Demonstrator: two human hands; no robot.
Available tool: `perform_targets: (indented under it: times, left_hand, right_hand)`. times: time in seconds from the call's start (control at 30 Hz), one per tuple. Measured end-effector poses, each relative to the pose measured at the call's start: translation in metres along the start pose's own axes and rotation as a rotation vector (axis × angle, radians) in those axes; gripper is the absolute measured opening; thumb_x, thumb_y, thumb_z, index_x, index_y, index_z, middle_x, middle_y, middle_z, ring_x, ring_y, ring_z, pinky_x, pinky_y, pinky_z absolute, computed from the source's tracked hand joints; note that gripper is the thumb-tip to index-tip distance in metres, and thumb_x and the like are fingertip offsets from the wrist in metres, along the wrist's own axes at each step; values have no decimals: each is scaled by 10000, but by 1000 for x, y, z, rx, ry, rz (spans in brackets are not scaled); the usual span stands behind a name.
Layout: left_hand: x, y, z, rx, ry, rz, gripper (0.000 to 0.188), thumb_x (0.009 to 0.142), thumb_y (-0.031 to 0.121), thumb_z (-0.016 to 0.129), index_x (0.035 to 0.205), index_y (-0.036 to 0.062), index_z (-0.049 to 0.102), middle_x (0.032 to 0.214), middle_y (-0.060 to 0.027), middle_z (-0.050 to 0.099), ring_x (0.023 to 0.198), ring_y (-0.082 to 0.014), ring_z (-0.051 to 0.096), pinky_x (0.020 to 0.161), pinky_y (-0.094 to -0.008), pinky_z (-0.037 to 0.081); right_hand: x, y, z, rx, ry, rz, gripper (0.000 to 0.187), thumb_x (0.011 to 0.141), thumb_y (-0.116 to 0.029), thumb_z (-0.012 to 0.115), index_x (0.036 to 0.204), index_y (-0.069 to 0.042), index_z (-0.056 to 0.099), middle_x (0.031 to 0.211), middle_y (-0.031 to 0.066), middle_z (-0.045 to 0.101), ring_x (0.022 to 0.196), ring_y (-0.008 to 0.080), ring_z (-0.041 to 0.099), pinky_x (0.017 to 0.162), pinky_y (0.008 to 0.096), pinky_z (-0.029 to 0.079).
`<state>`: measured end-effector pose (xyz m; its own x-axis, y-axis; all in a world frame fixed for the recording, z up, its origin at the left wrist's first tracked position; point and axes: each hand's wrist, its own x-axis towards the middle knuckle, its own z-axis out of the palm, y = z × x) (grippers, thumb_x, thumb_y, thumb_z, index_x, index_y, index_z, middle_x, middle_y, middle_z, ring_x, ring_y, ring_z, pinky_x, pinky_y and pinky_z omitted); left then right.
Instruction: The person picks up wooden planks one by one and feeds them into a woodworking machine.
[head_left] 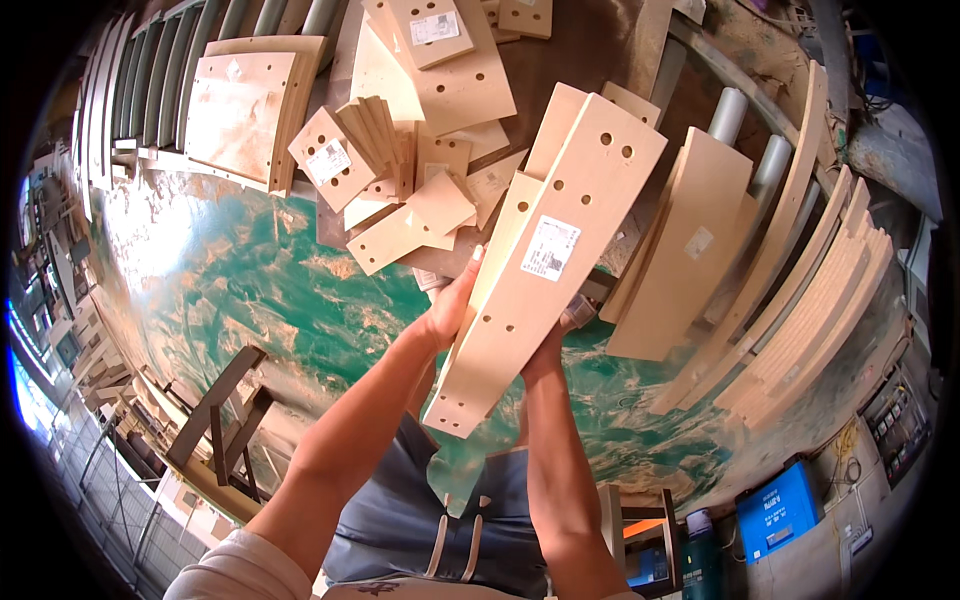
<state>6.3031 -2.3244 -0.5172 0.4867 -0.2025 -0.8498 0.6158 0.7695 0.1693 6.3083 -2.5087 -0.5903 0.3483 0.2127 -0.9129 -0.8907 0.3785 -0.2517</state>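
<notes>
Both my hands carry a stack of long pale wooden boards (511, 291), held at a slant in front of me. The top board has several drilled holes and a white printed label (549, 248). At least one more board shows beneath it along the left edge. My left hand (456, 304) grips the stack's left side, with the thumb up along the edge. On the opposite side my right hand (545, 354) is wrapped under the right edge, its fingers mostly hidden by the boards. Beyond the stack's far end lies a pile of smaller drilled boards (440, 204).
Stacked panels (240, 118) rest on a roller conveyor (152, 92) at the far left. To the right, a labelled panel (687, 250) and long curved-looking strips (800, 310) lie over rollers (728, 115). A dark metal frame (215, 410) stands left on the dusty green floor (330, 330). A blue box (777, 512) is lower right.
</notes>
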Motion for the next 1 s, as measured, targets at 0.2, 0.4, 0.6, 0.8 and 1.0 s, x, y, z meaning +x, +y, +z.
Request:
perform_targets:
  times: [0.2, 0.4, 0.6, 0.8, 1.0]
  left_hand:
    - [32, 6, 50, 67, -20, 69, 821, 1073, 665, 318, 1624, 57, 322, 1642, -97, 376, 1472, -216, 377, 1209, -362, 308]
    - [78, 15, 72, 83, 7, 48, 804, 1065, 677, 332, 1563, 57, 447, 1505, -112, 551, 1321, -211, 553, 1126, -356, 435]
    - [109, 17, 76, 259, 46, 305, 775, 1085, 623, 353, 1625, 67, 320, 1563, -104, 475, 1404, -199, 456, 1178, -342, 369]
    - [117, 18, 81, 348, 10, 449, 872, 1058, 703, 280, 1588, 14, 343, 1612, -156, 357, 1514, -281, 298, 1245, -389, 235]
    - [112, 10, 82, 387, 12, 416, 914, 1033, 743, 272, 1601, 28, 318, 1661, -164, 264, 1555, -305, 226, 1259, -418, 201]
  right_hand:
    - [-17, -75, 19, -12, 45, -67, 478, 1091, -352, 491, 1449, -36, 520, 1279, 92, 658, 1109, 214, 684, 901, 362, 598]
    - [-29, -145, 82, -292, 150, -239, 494, 1098, -365, 462, 1447, -21, 525, 1288, 104, 665, 1113, 223, 689, 917, 361, 594]
    - [41, -136, -17, -572, 23, -398, 534, 1099, -395, 447, 1476, -18, 486, 1351, 121, 624, 1193, 242, 649, 971, 362, 568]
    - [45, -132, -24, -408, -38, -126, 539, 1098, -398, 451, 1480, -19, 482, 1355, 123, 622, 1195, 246, 647, 976, 366, 563]
    - [29, -127, -56, -393, -79, -45, 544, 1096, -401, 455, 1483, -20, 479, 1358, 125, 620, 1197, 249, 645, 981, 369, 558]
